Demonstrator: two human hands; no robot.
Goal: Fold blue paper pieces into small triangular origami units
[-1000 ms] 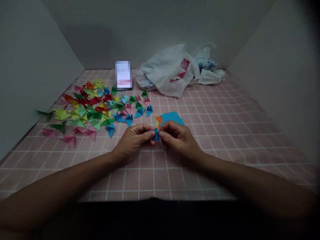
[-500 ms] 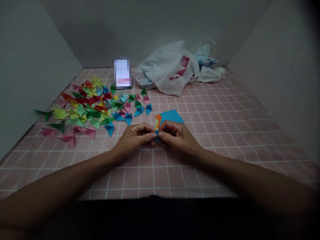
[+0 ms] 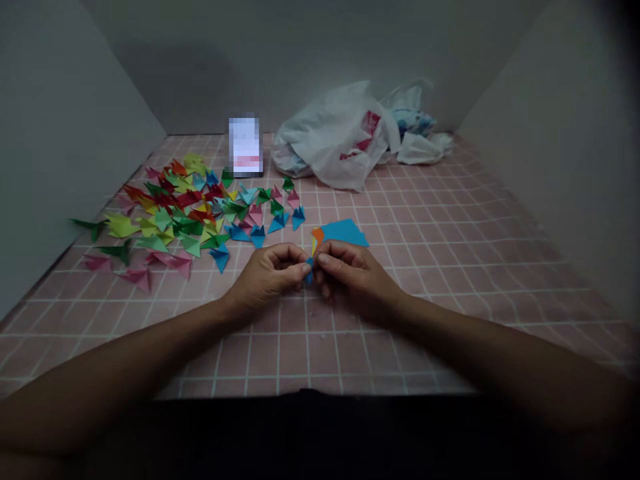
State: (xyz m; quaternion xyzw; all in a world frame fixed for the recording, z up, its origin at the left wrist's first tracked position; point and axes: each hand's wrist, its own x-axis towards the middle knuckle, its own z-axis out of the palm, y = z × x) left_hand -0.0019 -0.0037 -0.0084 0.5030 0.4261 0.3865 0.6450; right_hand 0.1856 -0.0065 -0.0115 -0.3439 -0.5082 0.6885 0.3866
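My left hand (image 3: 267,275) and my right hand (image 3: 353,273) meet at the middle of the pink checked table (image 3: 450,253), fingers curled. Both pinch a small folded blue paper piece (image 3: 309,268) between thumb and fingertips; most of it is hidden by the fingers. Just behind my right hand lies a small stack of flat paper sheets (image 3: 340,233), blue on top with orange and yellow edges showing at its left.
A spread of several folded paper triangles (image 3: 190,210) in green, red, yellow, pink and blue covers the left of the table. A blurred upright card (image 3: 245,147) stands at the back. White plastic bags (image 3: 345,140) lie at the back right. Grey walls enclose three sides.
The blue piece has sunk a little deeper between my fingertips, and less of it shows. Both hands have stayed in place.
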